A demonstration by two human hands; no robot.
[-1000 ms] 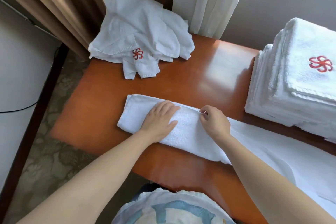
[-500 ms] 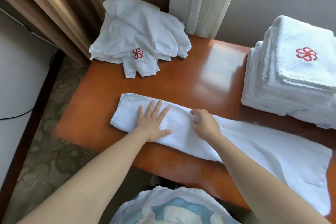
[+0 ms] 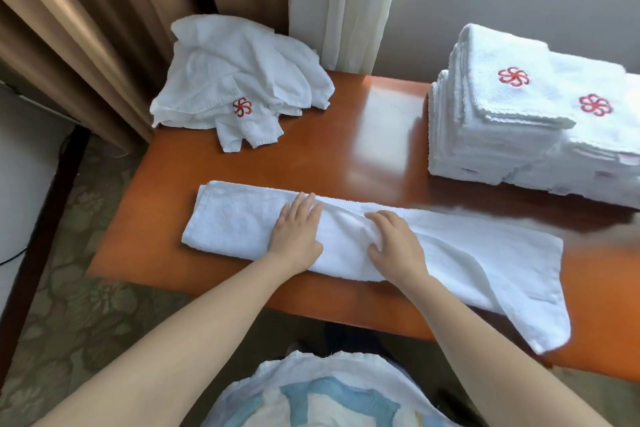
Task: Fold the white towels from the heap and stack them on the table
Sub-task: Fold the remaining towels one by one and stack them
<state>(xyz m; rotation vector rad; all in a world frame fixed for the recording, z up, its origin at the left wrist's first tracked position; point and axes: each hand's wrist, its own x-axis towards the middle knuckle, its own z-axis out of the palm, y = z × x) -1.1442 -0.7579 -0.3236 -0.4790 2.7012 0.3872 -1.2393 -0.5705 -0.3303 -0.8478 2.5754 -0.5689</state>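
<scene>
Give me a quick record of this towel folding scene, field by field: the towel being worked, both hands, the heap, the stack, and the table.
towel in work: long folded towel lying across the near table edge
left hand: flat, palm down on it
right hand: fingers curled, bunching the cloth
heap: crumpled, far left corner
stack: folded, far right
table: orange-brown wood, glossy
</scene>
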